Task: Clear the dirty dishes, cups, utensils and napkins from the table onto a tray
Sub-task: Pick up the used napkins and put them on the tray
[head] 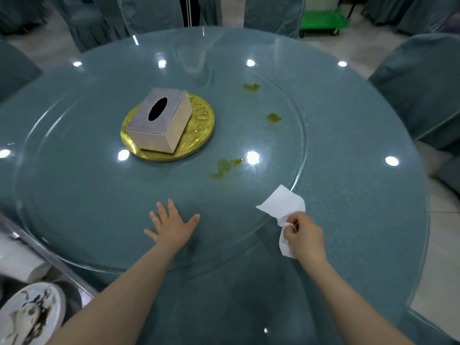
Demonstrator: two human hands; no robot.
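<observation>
My left hand point(171, 226) lies flat with spread fingers on the glass turntable point(74, 195) near its front edge. My right hand point(305, 236) pinches a white paper napkin point(282, 204) just above the turntable's right front rim. A grey tissue box point(159, 120) stands on a gold disc point(201, 125) at the turntable's centre. Three yellow-green spills mark the glass: one in front of the disc point(225, 168), one to its right point(273, 117), one farther back point(251, 86). At the lower left a dirty white plate point(32, 314) with dark smears sits on a metal tray point(44, 250).
The round table point(361, 170) has a teal cloth under glass. Chairs in teal covers stand around it, one at the right point(423, 83) and several at the back. A green cart point(323, 21) is on the floor behind. White folded cloth point(22, 262) lies on the tray.
</observation>
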